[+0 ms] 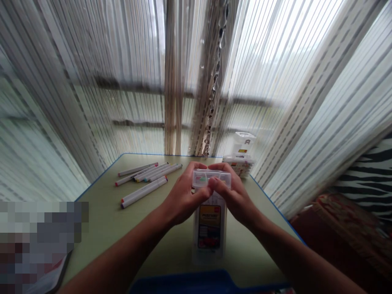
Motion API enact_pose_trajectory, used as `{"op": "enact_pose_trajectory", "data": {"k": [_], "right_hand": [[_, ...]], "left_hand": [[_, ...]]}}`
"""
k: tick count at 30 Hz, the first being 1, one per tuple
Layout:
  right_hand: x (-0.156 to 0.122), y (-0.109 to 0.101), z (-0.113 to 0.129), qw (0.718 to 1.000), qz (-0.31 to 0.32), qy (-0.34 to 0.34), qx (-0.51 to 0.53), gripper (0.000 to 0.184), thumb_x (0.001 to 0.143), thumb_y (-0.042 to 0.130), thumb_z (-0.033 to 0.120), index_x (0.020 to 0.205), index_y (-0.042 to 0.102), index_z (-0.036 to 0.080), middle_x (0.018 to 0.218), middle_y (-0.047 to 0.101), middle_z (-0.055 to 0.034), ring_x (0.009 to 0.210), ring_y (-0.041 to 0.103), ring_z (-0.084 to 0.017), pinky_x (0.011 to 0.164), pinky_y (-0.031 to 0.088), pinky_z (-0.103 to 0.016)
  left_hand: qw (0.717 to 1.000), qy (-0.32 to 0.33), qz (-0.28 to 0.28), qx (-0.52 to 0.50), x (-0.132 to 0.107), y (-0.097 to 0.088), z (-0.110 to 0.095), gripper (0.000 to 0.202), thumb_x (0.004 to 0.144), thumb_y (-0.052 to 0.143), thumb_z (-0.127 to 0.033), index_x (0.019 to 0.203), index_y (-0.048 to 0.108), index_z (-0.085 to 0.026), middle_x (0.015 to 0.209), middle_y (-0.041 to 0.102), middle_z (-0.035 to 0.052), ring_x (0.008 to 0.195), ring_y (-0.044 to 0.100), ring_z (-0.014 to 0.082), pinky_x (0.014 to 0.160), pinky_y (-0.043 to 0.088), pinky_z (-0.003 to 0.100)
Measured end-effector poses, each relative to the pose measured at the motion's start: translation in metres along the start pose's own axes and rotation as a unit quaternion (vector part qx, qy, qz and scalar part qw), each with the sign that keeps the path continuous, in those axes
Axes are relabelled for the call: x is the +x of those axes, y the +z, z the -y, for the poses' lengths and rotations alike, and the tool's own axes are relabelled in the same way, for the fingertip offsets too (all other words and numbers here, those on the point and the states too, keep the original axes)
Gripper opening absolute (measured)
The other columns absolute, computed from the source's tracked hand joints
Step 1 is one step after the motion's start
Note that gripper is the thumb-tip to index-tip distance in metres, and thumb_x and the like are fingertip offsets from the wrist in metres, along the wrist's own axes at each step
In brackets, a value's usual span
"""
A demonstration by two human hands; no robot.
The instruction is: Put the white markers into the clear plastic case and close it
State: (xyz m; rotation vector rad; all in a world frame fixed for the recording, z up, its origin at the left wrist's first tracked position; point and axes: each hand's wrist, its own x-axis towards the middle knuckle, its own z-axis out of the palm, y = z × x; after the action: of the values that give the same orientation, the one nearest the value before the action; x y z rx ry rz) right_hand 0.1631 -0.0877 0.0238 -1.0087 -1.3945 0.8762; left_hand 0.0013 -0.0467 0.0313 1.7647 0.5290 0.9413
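Observation:
A clear plastic marker case with a dark and yellow label stands upright on the table in front of me. Both my hands close around its top end, where the see-through lid sits. My left hand grips the lid's left side, thumb across the front. From the right, my right hand wraps the same lid, its thumb pressing near the middle of the front edge. Little can be made out inside the case. Several white markers with coloured ends lie to the left of my hands.
Two more white markers lie nearer to me. At the back right, a clear case stands on a stack of boxes. A blue tray-like edge crosses the front of the pale table. Sheer striped curtains hang behind.

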Motion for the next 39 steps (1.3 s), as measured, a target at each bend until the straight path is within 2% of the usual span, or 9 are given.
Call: {"op": "enact_pose_trajectory", "data": {"k": [5, 10, 15, 23, 31, 34, 39], "right_hand": [[-0.001, -0.001, 0.001, 1.000, 0.009, 0.009, 0.003, 0.044, 0.080, 0.074, 0.048, 0.106, 0.053, 0.020, 0.090, 0.063, -0.0020, 0.071, 0.058, -0.015, 0.061, 0.047, -0.028], [-0.004, -0.005, -0.001, 0.999, 0.029, -0.005, -0.027, 0.043, 0.085, 0.067, 0.050, 0.111, 0.052, 0.020, 0.089, 0.062, -0.0021, 0.073, 0.056, -0.016, 0.063, 0.045, -0.029], [-0.003, -0.009, -0.004, 0.998, 0.039, -0.018, -0.046, 0.043, 0.088, 0.061, 0.052, 0.115, 0.050, 0.021, 0.089, 0.062, -0.0030, 0.078, 0.055, -0.019, 0.067, 0.044, -0.031], [-0.003, -0.012, -0.006, 0.997, 0.063, -0.029, -0.020, 0.047, 0.087, 0.068, 0.047, 0.123, 0.046, 0.025, 0.106, 0.058, -0.0041, 0.085, 0.059, -0.019, 0.072, 0.046, -0.032], [-0.006, -0.014, -0.001, 0.994, 0.104, -0.020, 0.019, 0.051, 0.085, 0.070, 0.041, 0.127, 0.043, 0.028, 0.112, 0.055, -0.0035, 0.088, 0.061, -0.018, 0.074, 0.048, -0.031], [-0.007, -0.012, -0.001, 0.995, 0.091, -0.015, 0.035, 0.048, 0.086, 0.068, 0.043, 0.125, 0.044, 0.027, 0.108, 0.057, -0.0031, 0.084, 0.060, -0.018, 0.070, 0.048, -0.031], [-0.005, -0.005, 0.000, 1.000, 0.027, -0.010, 0.009, 0.043, 0.083, 0.072, 0.046, 0.113, 0.051, 0.023, 0.094, 0.061, -0.0021, 0.074, 0.059, -0.016, 0.062, 0.048, -0.028]], "left_hand": [[0.999, 0.008, 0.022, -0.040, -0.002, -0.002, 0.003, 0.052, 0.080, 0.064, -0.046, 0.118, 0.043, -0.017, 0.095, 0.060, 0.0052, 0.085, 0.059, 0.0227, 0.074, 0.047, 0.034], [0.998, 0.004, 0.009, -0.068, -0.001, -0.001, 0.005, 0.048, 0.083, 0.060, -0.048, 0.117, 0.044, -0.016, 0.094, 0.060, 0.0044, 0.083, 0.057, 0.0213, 0.071, 0.045, 0.032], [0.999, -0.018, -0.013, -0.043, 0.000, 0.003, 0.005, 0.047, 0.087, 0.060, -0.049, 0.116, 0.045, -0.016, 0.094, 0.061, 0.0051, 0.081, 0.057, 0.0197, 0.070, 0.046, 0.031], [1.000, 0.010, 0.017, -0.016, 0.001, -0.002, 0.006, 0.049, 0.085, 0.063, -0.045, 0.119, 0.044, -0.016, 0.095, 0.062, 0.0064, 0.091, 0.063, 0.0253, 0.079, 0.049, 0.036], [0.993, 0.008, 0.042, -0.107, 0.000, -0.004, 0.011, 0.056, 0.080, 0.065, -0.044, 0.122, 0.041, -0.016, 0.106, 0.065, 0.0091, 0.093, 0.062, 0.0265, 0.079, 0.047, 0.037], [0.993, 0.003, 0.035, -0.115, 0.000, -0.002, 0.011, 0.051, 0.081, 0.061, -0.045, 0.120, 0.043, -0.017, 0.101, 0.064, 0.0077, 0.088, 0.061, 0.0239, 0.074, 0.045, 0.034], [0.993, -0.037, 0.006, -0.110, -0.001, 0.003, 0.012, 0.049, 0.087, 0.049, -0.052, 0.121, 0.043, -0.018, 0.097, 0.062, 0.0072, 0.076, 0.057, 0.0207, 0.065, 0.045, 0.033]]}}
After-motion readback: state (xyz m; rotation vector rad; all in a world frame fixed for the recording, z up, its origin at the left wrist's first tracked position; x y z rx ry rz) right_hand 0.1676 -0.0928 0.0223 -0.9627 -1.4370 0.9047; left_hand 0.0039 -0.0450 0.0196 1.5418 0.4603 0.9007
